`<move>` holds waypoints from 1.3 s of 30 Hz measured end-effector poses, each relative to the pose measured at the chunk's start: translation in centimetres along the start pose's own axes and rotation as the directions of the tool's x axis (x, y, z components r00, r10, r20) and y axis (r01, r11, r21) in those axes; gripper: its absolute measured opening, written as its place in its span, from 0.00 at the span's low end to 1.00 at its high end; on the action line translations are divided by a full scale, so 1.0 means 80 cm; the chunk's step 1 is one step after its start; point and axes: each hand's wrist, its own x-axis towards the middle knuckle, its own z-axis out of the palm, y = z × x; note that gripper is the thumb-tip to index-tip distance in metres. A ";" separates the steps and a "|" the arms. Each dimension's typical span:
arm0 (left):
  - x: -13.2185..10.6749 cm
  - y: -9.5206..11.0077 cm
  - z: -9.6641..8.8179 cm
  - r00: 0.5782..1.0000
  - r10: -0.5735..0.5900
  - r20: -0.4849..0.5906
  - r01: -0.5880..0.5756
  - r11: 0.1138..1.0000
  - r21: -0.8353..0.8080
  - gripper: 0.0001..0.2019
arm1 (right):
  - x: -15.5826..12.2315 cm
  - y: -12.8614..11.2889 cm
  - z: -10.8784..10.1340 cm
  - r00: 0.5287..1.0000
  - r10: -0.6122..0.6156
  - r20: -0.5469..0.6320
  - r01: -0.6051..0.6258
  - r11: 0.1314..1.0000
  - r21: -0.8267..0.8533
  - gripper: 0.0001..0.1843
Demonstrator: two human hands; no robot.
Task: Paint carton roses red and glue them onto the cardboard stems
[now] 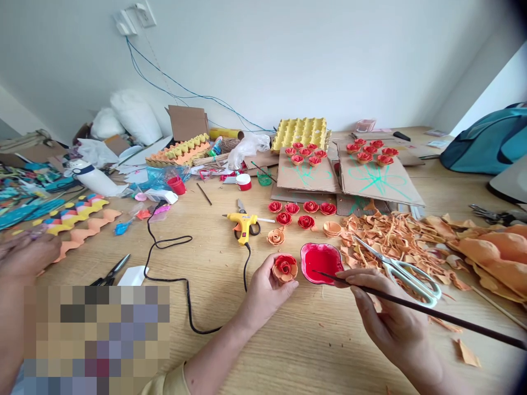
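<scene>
Held in my left hand (263, 293) is a paper rose (285, 268), its centre painted red and its outer petals still bare orange. My right hand (391, 318) grips a long dark paintbrush (411, 305), whose tip dips into red paint in a scalloped dish (303, 258). Just beyond stand an unpainted orange paper rose (275, 237) and an orange cup-shaped piece (331, 229). Several red-painted roses (306, 221) sit behind them on the table. White-handled scissors (405, 277) lie beside my right hand.
Orange scraps (387, 241) pile up on the right near egg-carton pieces (494, 255). A yellow glue gun (244, 224) with a black cord lies left of centre. Cardboard sheets (374, 178) at the back carry red roses. Another person's hand (33, 252) is at far left.
</scene>
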 end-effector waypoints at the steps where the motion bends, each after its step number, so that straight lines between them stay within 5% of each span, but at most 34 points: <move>1: 0.001 -0.001 0.000 1.000 -0.011 0.001 0.011 1.000 -0.015 0.21 | 0.002 -0.001 0.000 1.000 -0.004 0.021 0.005 1.000 -0.010 0.10; 9: 0.000 0.006 0.004 1.000 0.008 0.000 -0.008 1.000 -0.020 0.18 | 0.011 -0.004 0.005 0.999 -0.006 0.044 0.008 0.999 -0.052 0.09; 15: -0.006 0.011 0.003 0.999 0.014 -0.033 -0.010 0.992 0.124 0.19 | 0.007 -0.001 0.005 1.000 0.011 0.005 -0.011 1.000 -0.020 0.09; 25: -0.009 0.012 0.004 0.998 0.061 0.011 -0.062 0.983 0.170 0.20 | -0.002 -0.004 0.007 0.962 0.231 -0.148 -0.186 0.946 0.266 0.06; 39: -0.016 0.010 0.009 0.993 0.105 0.050 -0.113 0.971 0.213 0.20 | -0.014 -0.006 0.017 0.995 0.063 0.077 -0.084 0.951 0.298 0.15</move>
